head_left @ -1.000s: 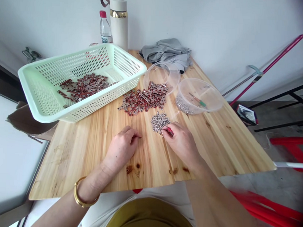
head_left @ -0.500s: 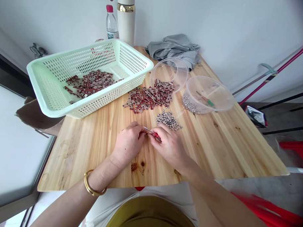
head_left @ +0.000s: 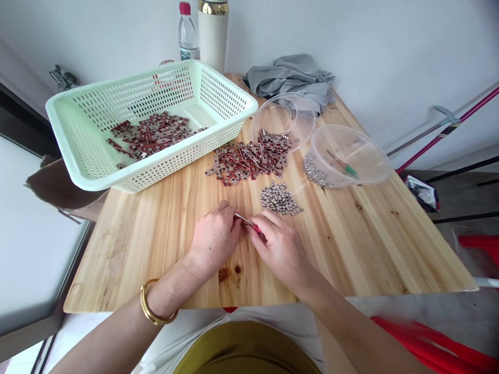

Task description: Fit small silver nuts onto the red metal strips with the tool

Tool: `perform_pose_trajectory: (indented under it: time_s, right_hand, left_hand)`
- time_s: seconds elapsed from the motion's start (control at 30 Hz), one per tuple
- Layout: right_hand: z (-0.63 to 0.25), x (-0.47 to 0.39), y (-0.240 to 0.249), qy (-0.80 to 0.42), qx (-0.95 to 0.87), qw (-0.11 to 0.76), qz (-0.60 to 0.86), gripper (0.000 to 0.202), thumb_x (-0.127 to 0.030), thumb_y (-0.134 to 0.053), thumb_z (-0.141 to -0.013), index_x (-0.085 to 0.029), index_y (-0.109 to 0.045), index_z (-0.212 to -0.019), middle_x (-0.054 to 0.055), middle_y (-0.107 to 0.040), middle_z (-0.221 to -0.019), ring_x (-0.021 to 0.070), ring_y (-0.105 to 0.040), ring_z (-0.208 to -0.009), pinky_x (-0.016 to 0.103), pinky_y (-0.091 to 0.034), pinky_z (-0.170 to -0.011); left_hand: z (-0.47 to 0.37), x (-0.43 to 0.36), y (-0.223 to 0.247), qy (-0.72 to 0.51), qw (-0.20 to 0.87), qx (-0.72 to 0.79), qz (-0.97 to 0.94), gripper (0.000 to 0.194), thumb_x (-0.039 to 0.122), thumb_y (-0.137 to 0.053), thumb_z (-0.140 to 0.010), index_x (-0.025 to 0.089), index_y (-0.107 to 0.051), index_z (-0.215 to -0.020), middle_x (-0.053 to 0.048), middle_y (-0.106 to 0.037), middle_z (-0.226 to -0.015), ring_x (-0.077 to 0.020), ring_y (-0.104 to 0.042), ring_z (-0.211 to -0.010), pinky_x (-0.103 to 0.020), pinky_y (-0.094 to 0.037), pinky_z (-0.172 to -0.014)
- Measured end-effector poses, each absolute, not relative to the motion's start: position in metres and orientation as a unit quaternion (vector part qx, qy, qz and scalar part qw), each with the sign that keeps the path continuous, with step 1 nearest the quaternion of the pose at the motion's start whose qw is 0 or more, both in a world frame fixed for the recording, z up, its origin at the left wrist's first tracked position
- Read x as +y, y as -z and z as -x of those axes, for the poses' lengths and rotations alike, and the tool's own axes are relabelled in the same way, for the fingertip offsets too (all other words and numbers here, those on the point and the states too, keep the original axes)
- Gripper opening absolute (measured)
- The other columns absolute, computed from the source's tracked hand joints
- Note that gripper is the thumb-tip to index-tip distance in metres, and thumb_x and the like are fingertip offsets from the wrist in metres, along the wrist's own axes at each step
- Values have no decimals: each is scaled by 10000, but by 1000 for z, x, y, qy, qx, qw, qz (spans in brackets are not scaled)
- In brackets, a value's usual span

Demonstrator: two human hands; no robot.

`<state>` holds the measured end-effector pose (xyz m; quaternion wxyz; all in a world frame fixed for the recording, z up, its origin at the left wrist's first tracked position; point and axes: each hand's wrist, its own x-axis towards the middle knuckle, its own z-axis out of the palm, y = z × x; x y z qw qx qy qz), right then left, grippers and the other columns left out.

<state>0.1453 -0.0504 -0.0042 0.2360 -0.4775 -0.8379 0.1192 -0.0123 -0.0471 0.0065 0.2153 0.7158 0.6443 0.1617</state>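
My right hand (head_left: 277,247) is closed around the red handle of a slim screwdriver-like tool (head_left: 245,219). Its thin metal shaft points left, reaching the fingertips of my left hand (head_left: 215,232). That hand is closed in a pinch just above the table; a small piece seems to be in it, mostly hidden by the fingers. Just beyond my right hand lies a pile of small round metal pieces (head_left: 280,199). Behind that spreads a heap of reddish-brown strips with metal squares (head_left: 250,161).
A pale green basket (head_left: 189,149) holding more strips stands at the left. On the right, a clear round tub (head_left: 352,174) contains metal pieces and a green-handled tool (head_left: 345,166). A clear lid (head_left: 307,123), grey cloth (head_left: 292,79), water bottle (head_left: 188,37) and white flask (head_left: 213,35) are behind.
The tool's shaft has shifted slightly, its tip now closer to my left fingertips. Both hands stay together in nearly the same spot; the whole view has moved a little.
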Motion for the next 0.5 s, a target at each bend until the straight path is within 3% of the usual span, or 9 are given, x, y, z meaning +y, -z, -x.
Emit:
perform_pose_trajectory:
  time_s: [0.13, 0.23, 0.5]
  right_hand:
    - [-151, -58, 2, -168, -817, 280, 476, 181, -228, -454, -970, -203, -617, -1044, 58, -640, -903, 195, -635, -837, 320, -510, -753]
    - [-156, -67, 0, -173, -789, 306, 504, 278, -218, -405, -981, -226, -548, -1221, 74, -640, -994, 204, -640, -920, 341, -529, -797]
    - [-150, -81, 5, -150, -793, 263, 529, 305, -204, -405, -982, -241, -625, -1191, 69, -598, -938, 201, -644, -846, 350, -536, -786]
  left_hand:
    - [11, -49, -6, -183, 214, 647, -708, 129, 146, -514, -894, 174, -629, -842, -50, -649, -899, -189, -652, -798, -283, -474, -657]
    - [10, -51, -5, -197, 213, 650, -702, 126, 123, -520, -879, 179, -623, -832, -43, -647, -896, -180, -648, -786, -280, -477, -670]
    - [9, -52, -3, -202, 191, 665, -693, 93, 131, -538, -846, 183, -599, -799, -38, -650, -824, -177, -633, -728, -278, -460, -628]
